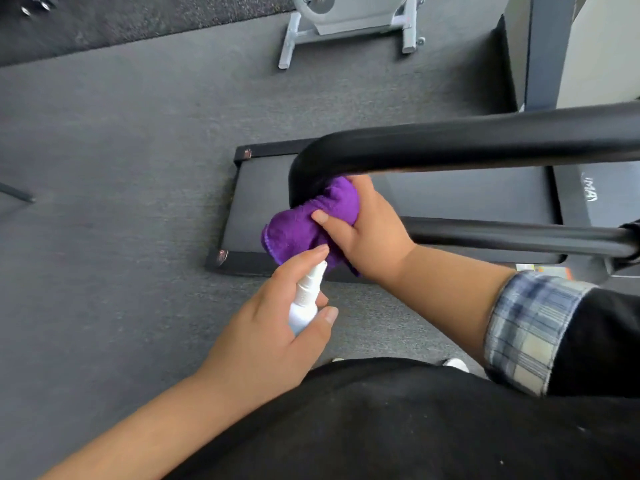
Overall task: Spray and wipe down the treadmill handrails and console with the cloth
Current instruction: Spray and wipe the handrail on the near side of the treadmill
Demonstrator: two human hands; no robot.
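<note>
A thick black treadmill handrail (467,147) curves across the upper right, bending down at its left end. My right hand (363,233) grips a bunched purple cloth (311,223) against the underside of that bend. My left hand (277,327) holds a small white spray bottle (306,301), index finger on top of the nozzle, which points toward the cloth. A thinner black rail (512,235) runs below the thick one. The console is out of view.
The treadmill's black belt deck (450,197) lies on grey carpet beneath the rails. A white exercise machine base (349,26) stands at the top centre. A dark upright column (533,53) rises at the top right. Open carpet (114,168) stretches to the left.
</note>
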